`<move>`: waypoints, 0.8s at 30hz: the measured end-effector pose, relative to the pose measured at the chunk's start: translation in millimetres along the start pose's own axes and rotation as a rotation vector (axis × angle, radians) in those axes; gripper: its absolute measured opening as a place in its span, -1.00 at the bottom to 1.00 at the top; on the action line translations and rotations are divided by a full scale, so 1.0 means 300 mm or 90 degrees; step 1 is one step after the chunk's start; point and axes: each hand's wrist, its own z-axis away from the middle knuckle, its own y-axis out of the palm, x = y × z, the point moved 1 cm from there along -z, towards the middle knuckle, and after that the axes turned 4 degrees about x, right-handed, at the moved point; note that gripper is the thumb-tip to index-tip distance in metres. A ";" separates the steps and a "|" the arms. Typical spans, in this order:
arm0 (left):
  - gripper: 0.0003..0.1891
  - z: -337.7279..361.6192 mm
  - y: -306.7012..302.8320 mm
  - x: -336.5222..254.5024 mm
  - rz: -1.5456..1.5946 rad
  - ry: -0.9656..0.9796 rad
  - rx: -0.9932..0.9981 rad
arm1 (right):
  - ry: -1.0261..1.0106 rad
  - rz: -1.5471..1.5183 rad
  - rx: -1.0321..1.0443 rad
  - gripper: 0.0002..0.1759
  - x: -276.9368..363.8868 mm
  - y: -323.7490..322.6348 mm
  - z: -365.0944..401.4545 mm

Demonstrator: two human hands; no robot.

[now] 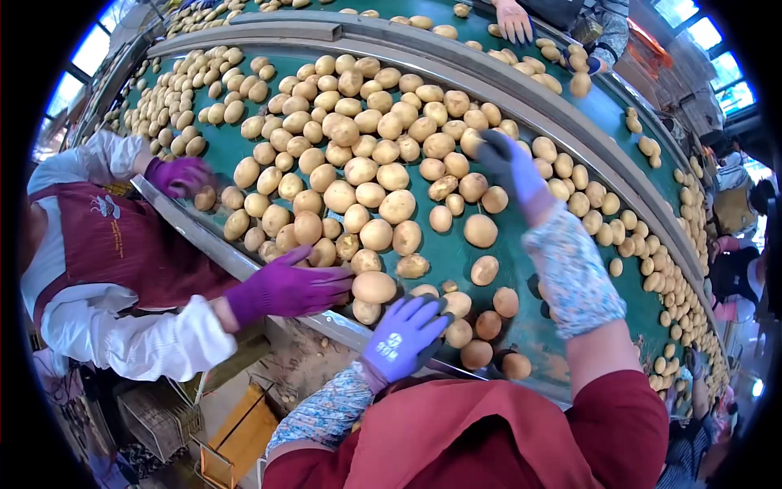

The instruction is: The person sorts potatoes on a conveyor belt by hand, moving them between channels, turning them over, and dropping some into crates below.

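Potatoes (397, 207) lie spread thickly over the green conveyor belt (521, 236). My left hand (397, 340), in a lavender glove with dark fingertips, is at the belt's near edge. Its fingers are stretched out beside a few potatoes, with a large potato (375, 287) just beyond them. My right hand (515, 169), gloved alike, reaches across to the belt's far side. Its dark fingers extend over the potatoes there, and nothing shows held in them. Beneath its forearm, loose potatoes (481, 231) lie more thinly on the belt.
A co-worker's purple-gloved hands (289, 285) work at my left. Beyond the metal divider (489, 69) runs a second belt, where another person's hands (513, 20) handle potatoes. A metal rail (342, 328) borders the near edge. A yellow crate (236, 436) stands below at the left.
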 end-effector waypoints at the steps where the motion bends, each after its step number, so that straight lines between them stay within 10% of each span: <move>1: -0.52 -0.010 0.018 0.009 -0.014 0.018 0.024 | -0.045 0.085 0.036 -0.44 0.070 0.094 -0.045; 8: -0.57 -0.085 0.077 0.041 0.119 0.062 0.090 | -0.011 0.609 0.184 -0.17 0.156 0.283 -0.117; 12: -0.59 -0.138 0.065 0.080 0.126 0.139 0.115 | 0.049 0.419 0.253 0.06 0.181 0.173 -0.082; 17: -0.54 -0.174 0.070 0.147 0.008 0.216 0.182 | 0.078 0.145 0.318 -0.30 0.061 0.136 -0.075; 20: -0.51 -0.157 -0.016 0.259 -0.087 0.224 0.200 | 0.174 -0.262 0.089 -0.60 0.058 0.013 -0.059; 21: -0.50 -0.141 -0.028 0.319 -0.159 0.233 0.163 | 0.132 0.065 -0.072 -0.70 0.054 -0.077 -0.053; 23: -0.65 -0.209 -0.149 0.399 -0.176 0.168 0.218 | -0.211 0.095 -0.386 -0.67 -0.206 -0.240 0.014; 24: -0.70 -0.239 -0.195 0.479 -0.189 0.158 0.178 | -0.130 0.089 -0.422 -0.60 -0.251 -0.300 0.139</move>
